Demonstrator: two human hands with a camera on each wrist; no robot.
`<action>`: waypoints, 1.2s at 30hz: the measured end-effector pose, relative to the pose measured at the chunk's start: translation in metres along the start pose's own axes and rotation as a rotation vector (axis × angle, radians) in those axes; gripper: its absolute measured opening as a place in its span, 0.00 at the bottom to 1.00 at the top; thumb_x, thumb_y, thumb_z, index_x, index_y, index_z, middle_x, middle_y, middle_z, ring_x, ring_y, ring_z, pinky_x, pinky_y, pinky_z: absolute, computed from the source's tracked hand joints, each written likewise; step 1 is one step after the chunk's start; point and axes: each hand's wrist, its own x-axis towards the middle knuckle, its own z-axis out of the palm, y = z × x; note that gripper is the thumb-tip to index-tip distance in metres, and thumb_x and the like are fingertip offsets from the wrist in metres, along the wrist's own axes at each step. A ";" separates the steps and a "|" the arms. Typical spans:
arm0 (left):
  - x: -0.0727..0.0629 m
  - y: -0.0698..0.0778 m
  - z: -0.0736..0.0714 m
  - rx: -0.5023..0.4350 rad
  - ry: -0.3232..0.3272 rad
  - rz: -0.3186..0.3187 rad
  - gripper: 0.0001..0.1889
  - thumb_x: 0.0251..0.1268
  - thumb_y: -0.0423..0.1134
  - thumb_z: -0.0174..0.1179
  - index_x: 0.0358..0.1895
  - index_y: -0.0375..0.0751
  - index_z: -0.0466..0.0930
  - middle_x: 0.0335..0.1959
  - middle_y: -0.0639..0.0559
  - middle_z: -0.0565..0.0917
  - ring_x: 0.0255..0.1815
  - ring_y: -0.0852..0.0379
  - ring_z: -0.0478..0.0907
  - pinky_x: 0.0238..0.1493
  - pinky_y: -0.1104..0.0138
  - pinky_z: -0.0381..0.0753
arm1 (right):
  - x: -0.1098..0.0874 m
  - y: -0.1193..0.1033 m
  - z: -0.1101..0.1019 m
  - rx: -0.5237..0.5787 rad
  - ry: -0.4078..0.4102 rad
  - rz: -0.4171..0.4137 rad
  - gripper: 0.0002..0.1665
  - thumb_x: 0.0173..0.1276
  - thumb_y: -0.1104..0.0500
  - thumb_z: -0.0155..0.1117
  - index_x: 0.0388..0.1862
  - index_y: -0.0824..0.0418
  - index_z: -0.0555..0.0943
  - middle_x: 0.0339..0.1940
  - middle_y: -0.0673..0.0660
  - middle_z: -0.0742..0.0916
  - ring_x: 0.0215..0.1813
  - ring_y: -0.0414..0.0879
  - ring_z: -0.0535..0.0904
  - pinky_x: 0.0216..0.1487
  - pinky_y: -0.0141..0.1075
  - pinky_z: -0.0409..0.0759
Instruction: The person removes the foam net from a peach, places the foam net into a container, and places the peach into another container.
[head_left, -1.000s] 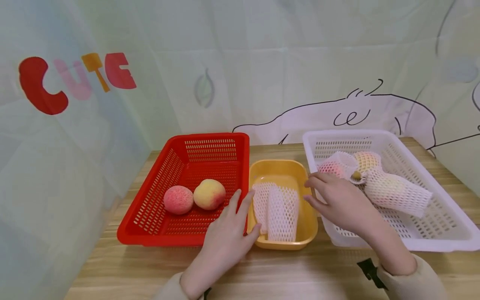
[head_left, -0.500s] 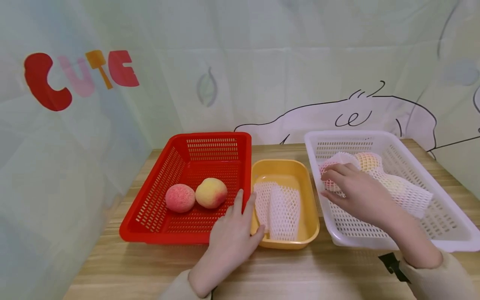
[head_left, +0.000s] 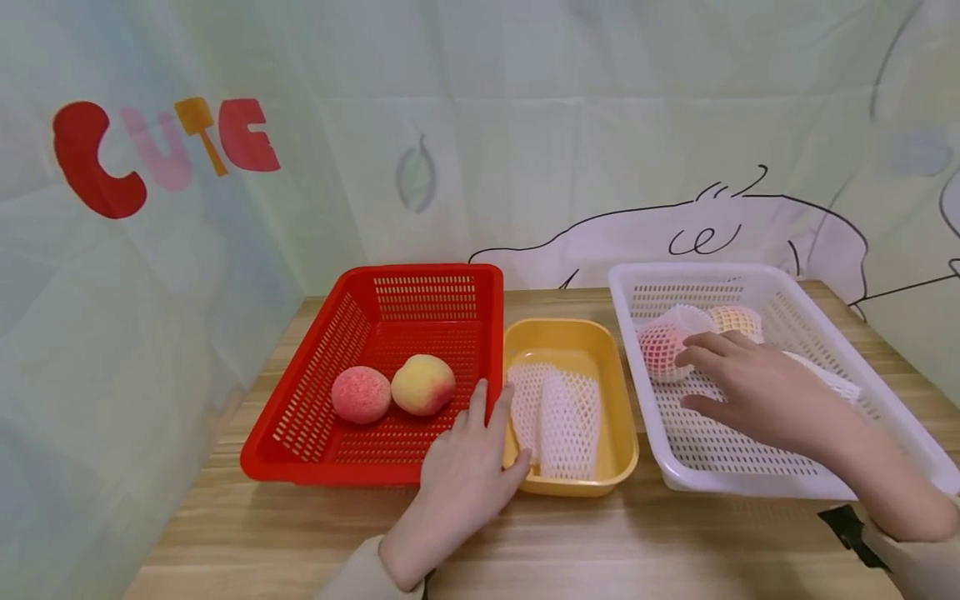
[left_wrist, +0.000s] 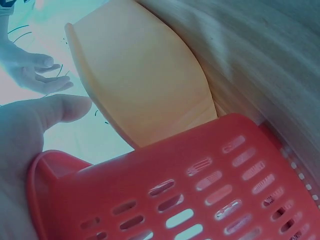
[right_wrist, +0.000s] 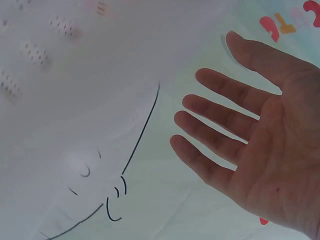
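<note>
My left hand [head_left: 468, 471] rests at the right rim of the red basket [head_left: 330, 475], fingers extended, thumb beside the yellow container [head_left: 573, 488]. Inside the red basket are a pink peach [head_left: 361, 394] and a yellow peach [head_left: 423, 386]. White foam net sleeves [head_left: 567, 425] lie in the yellow container. My right hand [head_left: 772, 400] hovers over the white basket [head_left: 735, 482]; the right wrist view shows its fingers spread and palm bare. Near its fingertips lies a pink fruit in a foam net [head_left: 662, 352]. Behind is a yellow netted fruit [head_left: 738, 321]. Another net [head_left: 834, 385] is mostly hidden by the hand.
The three containers stand side by side on a wooden table [head_left: 570, 550]. The yellow one sits close between the two baskets. A printed cloth [head_left: 525, 167] hangs right behind and at the left side.
My right hand has moved right, from beside the yellow container to over the white basket, uncovering the pink netted fruit. My left hand has stayed at the red rim; the view shifted slightly.
</note>
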 end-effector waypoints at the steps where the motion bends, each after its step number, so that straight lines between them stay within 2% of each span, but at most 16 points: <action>1: 0.000 0.000 0.000 0.000 0.002 0.000 0.41 0.57 0.55 0.63 0.74 0.51 0.57 0.74 0.39 0.61 0.60 0.39 0.75 0.46 0.50 0.82 | 0.000 0.002 -0.001 -0.007 0.003 -0.010 0.25 0.56 0.50 0.72 0.52 0.56 0.81 0.56 0.59 0.83 0.57 0.58 0.78 0.52 0.58 0.77; 9: 0.000 -0.002 0.001 -0.002 0.001 -0.008 0.42 0.57 0.55 0.62 0.74 0.51 0.56 0.74 0.39 0.61 0.60 0.39 0.75 0.48 0.49 0.82 | 0.006 0.020 -0.017 -0.044 -0.039 -0.019 0.32 0.55 0.50 0.73 0.58 0.57 0.77 0.59 0.60 0.80 0.60 0.60 0.74 0.54 0.61 0.74; 16: 0.000 -0.001 0.002 -0.008 0.011 -0.001 0.41 0.57 0.55 0.62 0.74 0.51 0.57 0.73 0.39 0.62 0.58 0.39 0.76 0.46 0.49 0.82 | 0.026 0.030 -0.025 -0.068 -0.106 -0.004 0.41 0.52 0.51 0.76 0.65 0.54 0.71 0.64 0.59 0.77 0.65 0.63 0.70 0.59 0.64 0.70; 19: 0.000 -0.001 0.003 -0.009 0.014 0.003 0.41 0.58 0.55 0.62 0.74 0.51 0.57 0.73 0.39 0.62 0.58 0.39 0.77 0.47 0.49 0.82 | 0.035 0.033 -0.024 -0.072 -0.116 -0.031 0.42 0.51 0.54 0.76 0.66 0.52 0.71 0.65 0.58 0.76 0.67 0.62 0.69 0.59 0.65 0.69; 26: 0.000 -0.002 0.003 -0.004 0.021 0.007 0.41 0.58 0.54 0.61 0.74 0.51 0.57 0.73 0.39 0.62 0.59 0.40 0.76 0.48 0.50 0.81 | 0.054 0.040 -0.011 -0.123 -0.159 -0.112 0.44 0.48 0.58 0.78 0.66 0.55 0.71 0.65 0.62 0.76 0.66 0.63 0.69 0.59 0.66 0.68; 32: 0.000 -0.002 0.003 0.002 0.036 0.022 0.39 0.59 0.53 0.60 0.74 0.50 0.57 0.72 0.38 0.64 0.57 0.41 0.78 0.47 0.51 0.82 | 0.067 0.048 0.008 -0.172 -0.176 -0.128 0.45 0.44 0.57 0.80 0.64 0.57 0.72 0.64 0.63 0.77 0.65 0.64 0.70 0.60 0.66 0.68; 36: -0.001 -0.002 0.003 0.010 0.045 0.027 0.39 0.59 0.53 0.60 0.74 0.50 0.58 0.72 0.38 0.64 0.57 0.41 0.78 0.45 0.52 0.82 | 0.074 0.052 0.019 -0.180 -0.213 -0.109 0.46 0.43 0.55 0.81 0.64 0.57 0.73 0.63 0.62 0.78 0.65 0.64 0.71 0.62 0.66 0.67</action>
